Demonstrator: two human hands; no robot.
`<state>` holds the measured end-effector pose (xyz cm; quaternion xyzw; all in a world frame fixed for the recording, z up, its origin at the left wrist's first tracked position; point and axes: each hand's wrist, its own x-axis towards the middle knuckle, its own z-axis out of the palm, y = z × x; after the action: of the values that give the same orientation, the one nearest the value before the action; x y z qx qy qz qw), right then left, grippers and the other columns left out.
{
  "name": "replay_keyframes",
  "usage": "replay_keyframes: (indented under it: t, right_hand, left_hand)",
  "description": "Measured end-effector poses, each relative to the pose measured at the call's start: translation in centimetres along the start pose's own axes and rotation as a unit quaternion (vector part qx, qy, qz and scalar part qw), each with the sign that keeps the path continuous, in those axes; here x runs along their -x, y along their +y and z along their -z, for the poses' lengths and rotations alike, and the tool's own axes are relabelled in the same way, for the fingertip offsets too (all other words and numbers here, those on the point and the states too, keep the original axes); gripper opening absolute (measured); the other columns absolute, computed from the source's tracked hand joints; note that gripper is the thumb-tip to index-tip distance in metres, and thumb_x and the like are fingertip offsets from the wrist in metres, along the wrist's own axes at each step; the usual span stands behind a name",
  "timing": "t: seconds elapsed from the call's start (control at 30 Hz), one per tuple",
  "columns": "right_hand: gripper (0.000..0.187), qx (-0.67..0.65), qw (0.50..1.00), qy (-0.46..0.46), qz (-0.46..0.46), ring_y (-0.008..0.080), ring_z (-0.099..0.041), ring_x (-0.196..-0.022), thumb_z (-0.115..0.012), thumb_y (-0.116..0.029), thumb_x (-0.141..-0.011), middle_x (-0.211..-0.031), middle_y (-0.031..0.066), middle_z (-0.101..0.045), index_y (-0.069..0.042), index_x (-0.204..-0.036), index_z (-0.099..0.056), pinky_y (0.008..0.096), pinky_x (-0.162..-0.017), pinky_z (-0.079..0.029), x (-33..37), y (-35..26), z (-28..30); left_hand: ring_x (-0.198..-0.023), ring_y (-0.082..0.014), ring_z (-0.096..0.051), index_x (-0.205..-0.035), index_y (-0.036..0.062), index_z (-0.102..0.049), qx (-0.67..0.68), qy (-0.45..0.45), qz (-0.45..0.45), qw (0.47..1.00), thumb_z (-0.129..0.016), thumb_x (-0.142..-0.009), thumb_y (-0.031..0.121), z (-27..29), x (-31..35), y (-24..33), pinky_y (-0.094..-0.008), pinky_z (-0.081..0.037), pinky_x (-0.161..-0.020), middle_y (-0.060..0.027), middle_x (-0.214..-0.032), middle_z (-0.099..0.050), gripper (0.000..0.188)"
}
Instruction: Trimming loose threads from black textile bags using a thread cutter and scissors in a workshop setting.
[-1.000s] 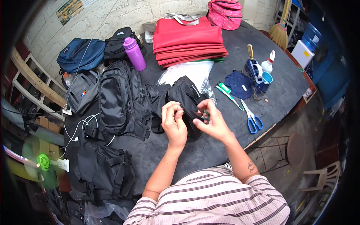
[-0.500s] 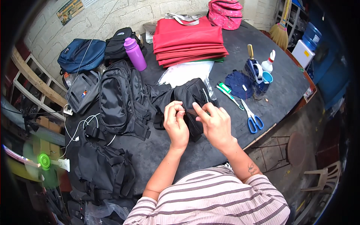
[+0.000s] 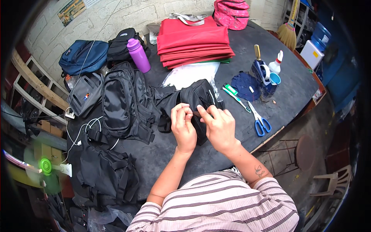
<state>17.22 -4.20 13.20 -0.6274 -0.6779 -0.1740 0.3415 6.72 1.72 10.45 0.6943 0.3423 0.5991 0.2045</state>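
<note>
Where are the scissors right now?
In the head view, the scissors lie on the table, to the right of the right hand, blades beside the toothbrush.

A dark grey table (image 3: 166,154) bears the lot. Reading it as a clock, with six nearest the wearer, a small black bag (image 3: 198,92) sits about the centre. A stack of red fabric (image 3: 194,44) lies at twelve, a pink backpack (image 3: 231,15) at one, a dark blue caddy (image 3: 267,92) at two, blue-handled scissors (image 3: 255,113) past three, crumpled black bags (image 3: 104,174) at eight, a black backpack (image 3: 116,102) at nine, and a purple bottle (image 3: 139,58) at ten.
</note>
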Motion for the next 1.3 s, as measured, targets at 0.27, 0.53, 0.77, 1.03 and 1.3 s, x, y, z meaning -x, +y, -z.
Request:
replay_keyframes:
  t: [0.27, 0.53, 0.77, 1.03, 1.3]
  right_hand:
    - [0.037, -0.329, 0.919, -0.025, -0.216, 0.0167, -0.058, -0.080, -0.067, -0.006, -0.077, -0.088, 0.0091, -0.057, -0.004, -0.113, -0.059, 0.0292, -0.073, -0.046, 0.4, 2.0, -0.6]
    - [0.050, -0.436, 0.845, -0.080, -0.297, 0.0066, -0.053, -0.083, -0.078, -0.003, -0.064, -0.095, 0.0005, -0.059, -0.003, -0.108, -0.055, 0.0210, -0.072, -0.043, 2.0, 2.1, -2.0]
    - [0.024, -0.600, 0.741, -0.074, -0.293, 0.0037, -0.050, -0.077, -0.070, -0.001, -0.072, -0.083, -0.0038, -0.056, 0.000, -0.095, -0.062, 0.0186, -0.069, -0.042, 2.3, 3.3, -2.8]
    - [0.035, -0.800, 0.514, -0.112, -0.288, 0.0046, -0.051, -0.075, -0.074, 0.000, -0.070, -0.086, -0.0023, -0.056, -0.003, -0.101, -0.058, 0.0181, -0.067, -0.042, 2.4, 1.8, -3.2]
    - [0.025, -0.621, 0.732, -0.067, -0.273, 0.0078, -0.050, -0.067, -0.053, -0.019, -0.088, -0.083, 0.0063, -0.060, -0.005, -0.109, -0.049, 0.0204, -0.059, -0.038, 0.7, 4.3, -3.6]
  left_hand:
    - [-0.087, -0.0163, -0.061, -0.096, -0.0052, -0.051, 0.261, 0.014, 0.143, 0.955, -0.043, -0.087, -0.007, -0.1, 0.5, -0.2, -0.0288, -0.053, -0.079, -0.0133, -0.106, -0.058, 0.011]
    - [-0.085, -0.0152, -0.061, -0.094, -0.0040, -0.059, 0.168, -0.026, 0.096, 0.981, -0.056, -0.080, -0.009, 0.1, 0.2, -0.1, -0.0261, -0.053, -0.073, -0.0104, -0.107, -0.054, 0.015]
    - [-0.100, -0.0174, -0.055, -0.112, 0.0027, -0.051, 0.555, -0.073, 0.418, 0.715, -0.050, -0.095, 0.020, 1.5, -0.8, -1.4, -0.0330, -0.044, -0.090, -0.0071, -0.105, -0.057, 0.024]
    - [-0.064, -0.0072, -0.040, -0.075, -0.0041, -0.050, 0.186, -0.081, 0.178, 0.963, -0.056, -0.091, 0.010, 2.6, -2.5, 5.5, -0.0242, -0.034, -0.056, -0.0020, -0.074, -0.042, 0.022]
    - [-0.074, -0.0045, -0.049, -0.096, -0.0026, -0.059, 0.368, -0.064, 0.277, 0.885, -0.052, -0.089, 0.006, 1.4, -1.3, 0.4, -0.0206, -0.042, -0.067, 0.0005, -0.087, -0.059, 0.013]
